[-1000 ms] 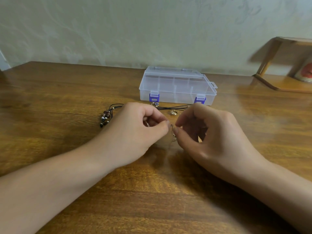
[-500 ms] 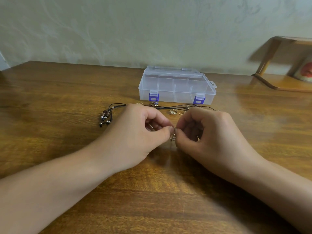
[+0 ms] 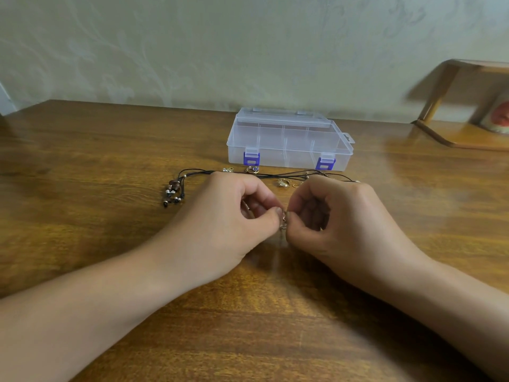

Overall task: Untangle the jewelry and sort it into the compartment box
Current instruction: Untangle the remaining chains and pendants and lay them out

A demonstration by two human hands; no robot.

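My left hand point(image 3: 234, 213) and my right hand point(image 3: 338, 216) meet fingertip to fingertip above the table, both pinching one small metal jewelry piece point(image 3: 283, 220) between them. Behind the hands a black cord necklace point(image 3: 281, 175) stretches across the table, with its dark bead pendant point(image 3: 173, 190) lying at the left. Small gold rings point(image 3: 252, 169) and a gold clasp piece point(image 3: 283, 183) lie in front of the clear compartment box point(image 3: 289, 139), whose lid is closed with two purple latches.
The wooden table point(image 3: 110, 161) runs back to a pale wall. A wooden shelf stand point(image 3: 462, 106) sits at the far right with a round object tucked under it.
My two hands have drawn closer together, closing the gap between the fingertips over the small metal piece. The necklace and box have not moved.
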